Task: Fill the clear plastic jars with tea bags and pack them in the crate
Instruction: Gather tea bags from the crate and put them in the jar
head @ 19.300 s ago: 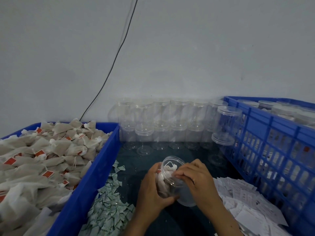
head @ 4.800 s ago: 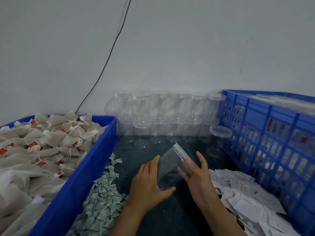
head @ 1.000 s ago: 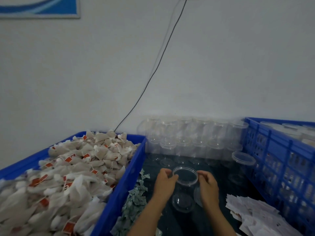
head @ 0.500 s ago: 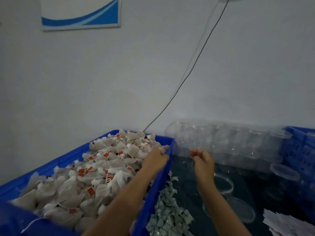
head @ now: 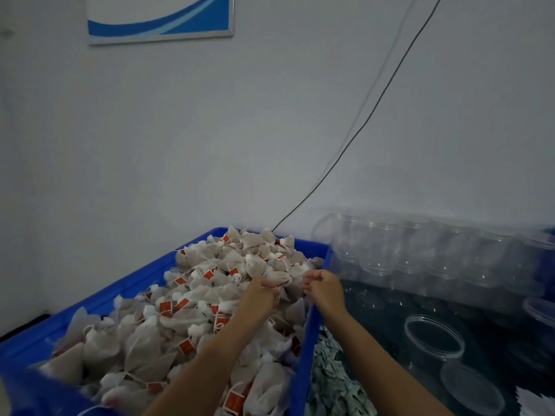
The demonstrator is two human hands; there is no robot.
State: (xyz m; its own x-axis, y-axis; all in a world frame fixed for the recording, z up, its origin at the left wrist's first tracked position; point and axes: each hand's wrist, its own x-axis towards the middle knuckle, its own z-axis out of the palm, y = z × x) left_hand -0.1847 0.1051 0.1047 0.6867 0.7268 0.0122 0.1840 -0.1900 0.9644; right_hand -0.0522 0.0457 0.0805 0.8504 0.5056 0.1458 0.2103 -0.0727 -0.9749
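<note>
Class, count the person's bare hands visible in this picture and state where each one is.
2. The left hand grips tea bags in the blue plastic bin; the right hand hovers over the bin's right rim.

A plain pale grey wall (head: 210,139) rose behind the work, bare and evenly lit with soft, cool light. High on it hung a framed picture (head: 160,18) with blue and white curved bands, cut off by the top edge. A thin black cable (head: 369,115) ran slantwise down the wall from the upper right. The counter (head: 492,334) surface looked dark and glossy.
</note>
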